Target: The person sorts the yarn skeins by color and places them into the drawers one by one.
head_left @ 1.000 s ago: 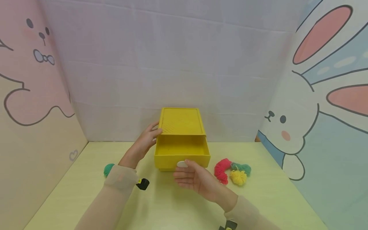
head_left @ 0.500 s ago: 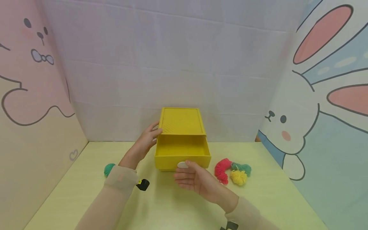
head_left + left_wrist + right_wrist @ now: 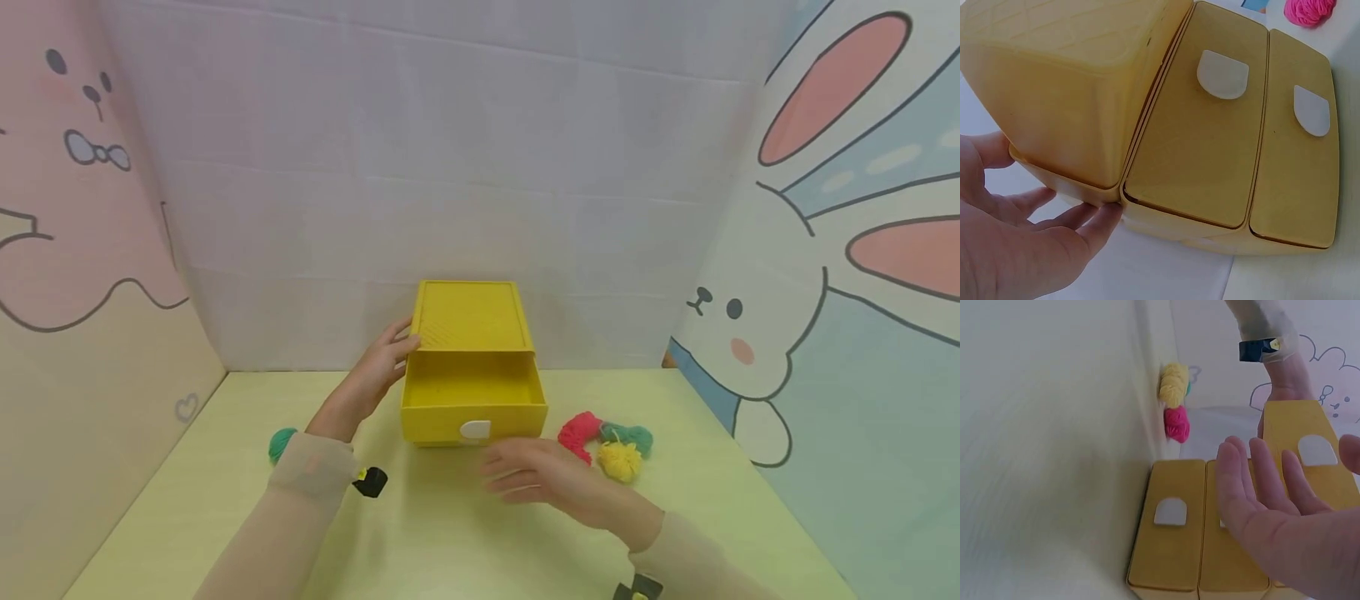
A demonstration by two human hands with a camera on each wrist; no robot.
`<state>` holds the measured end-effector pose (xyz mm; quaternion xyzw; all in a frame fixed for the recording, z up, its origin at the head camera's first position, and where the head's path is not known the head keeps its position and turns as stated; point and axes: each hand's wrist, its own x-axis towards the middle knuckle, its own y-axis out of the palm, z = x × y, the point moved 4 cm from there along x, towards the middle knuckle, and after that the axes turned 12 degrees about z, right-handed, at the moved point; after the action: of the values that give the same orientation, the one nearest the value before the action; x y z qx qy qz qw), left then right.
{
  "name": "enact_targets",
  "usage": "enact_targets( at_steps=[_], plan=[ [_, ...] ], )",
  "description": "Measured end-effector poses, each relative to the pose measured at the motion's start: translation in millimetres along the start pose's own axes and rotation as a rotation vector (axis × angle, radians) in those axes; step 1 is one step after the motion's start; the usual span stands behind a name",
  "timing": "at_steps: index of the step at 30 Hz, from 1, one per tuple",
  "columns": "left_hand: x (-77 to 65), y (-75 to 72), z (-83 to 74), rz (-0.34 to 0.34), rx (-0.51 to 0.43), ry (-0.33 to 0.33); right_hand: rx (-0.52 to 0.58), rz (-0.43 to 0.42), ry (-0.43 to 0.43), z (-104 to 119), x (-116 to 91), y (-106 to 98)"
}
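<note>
A yellow drawer box (image 3: pixel 472 315) stands near the back wall, its top drawer (image 3: pixel 474 423) pulled out with a bare yellow inside. My left hand (image 3: pixel 372 372) lies against the box's left side, one fingertip at the top front corner. In the left wrist view, its fingertips touch the side wall beside the pulled-out drawer, above two closed drawers (image 3: pixel 1194 150) with white handles. Just right of and below the top drawer's white handle (image 3: pixel 475 429), my right hand (image 3: pixel 551 479) hangs with loose fingers, apart from the drawer and slightly blurred.
Red yarn (image 3: pixel 577 435), green yarn (image 3: pixel 628 437) and yellow yarn (image 3: pixel 620 461) lie on the table right of the box, close behind my right hand. A green yarn ball (image 3: pixel 281 444) sits beside my left sleeve. A white sheet (image 3: pixel 472 167) hangs behind the box.
My right hand has come off the drawer's white handle and moved right and a little down. The left hand and the pulled-out drawer have stayed in place.
</note>
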<state>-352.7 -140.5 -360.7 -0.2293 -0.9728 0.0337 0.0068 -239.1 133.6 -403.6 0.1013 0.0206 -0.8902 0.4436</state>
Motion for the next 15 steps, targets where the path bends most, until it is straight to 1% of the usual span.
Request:
enact_targets(
  at_steps=[2, 6, 9, 15],
  plan=[
    [-1.4, 0.5, -0.7, 0.0, -0.002, -0.001, -0.089, 0.002, 0.005, 0.7, -10.6, -7.0],
    [-3.5, 1.6, -2.0, -0.002, -0.002, -0.004, -0.264, -0.02, 0.035, 1.3, -30.7, -25.5],
    [-3.7, 2.0, -2.9, -0.007, 0.0, -0.004, -0.368, -0.064, 0.059, 2.1, -43.4, -41.2],
    [-4.8, 3.1, -3.4, -0.009, 0.004, 0.002, -0.649, -0.155, 0.04, 2.2, -63.3, -69.5]
  ],
)
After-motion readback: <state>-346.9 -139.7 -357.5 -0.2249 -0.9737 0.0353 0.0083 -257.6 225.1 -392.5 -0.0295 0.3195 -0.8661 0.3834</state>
